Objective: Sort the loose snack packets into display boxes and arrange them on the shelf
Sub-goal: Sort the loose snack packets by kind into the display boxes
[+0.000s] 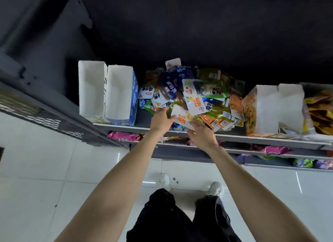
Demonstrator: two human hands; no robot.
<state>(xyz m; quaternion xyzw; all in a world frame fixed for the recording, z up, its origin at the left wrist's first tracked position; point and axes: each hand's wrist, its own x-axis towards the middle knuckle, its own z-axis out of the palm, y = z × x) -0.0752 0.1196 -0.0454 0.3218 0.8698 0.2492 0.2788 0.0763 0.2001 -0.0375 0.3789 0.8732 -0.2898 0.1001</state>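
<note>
My left hand (pixel 161 119) pinches the near-left corner of a white-and-orange packet (pixel 182 118) at the front edge of the heap, thumb on top, fingers curled under it. My right hand (pixel 200 133) hovers just beside that packet's right end with the fingers loosely spread, gripping nothing that I can see.

To do this step well, I judge I should draw the pinched packet out flat and low so it doesn't drag its neighbours over the front lip of the shelf (pixel 234 137), and use my free right hand to pin the packets lying on it. It would save time to gather its look-alikes in the same reach; at least one more white-and-orange packet (pixel 195 104) lies just behind it.

The loose packets (pixel 203 95) sit piled in the middle of the shelf, between the boxes. The heap overlaps too much for an exact count; I can make out well over a dozen, in white-orange, dark blue, green and orange kinds.

Display boxes: two empty ones stand touching on the left, a white one (pixel 91 90) and a blue one (pixel 119 95). On the right I count two more, an orange-printed box (pixel 264 108) and a box (pixel 292 106) beside it, both apparently empty. Farther right, yellow packets (pixel 319 108) are already gathered.
</note>
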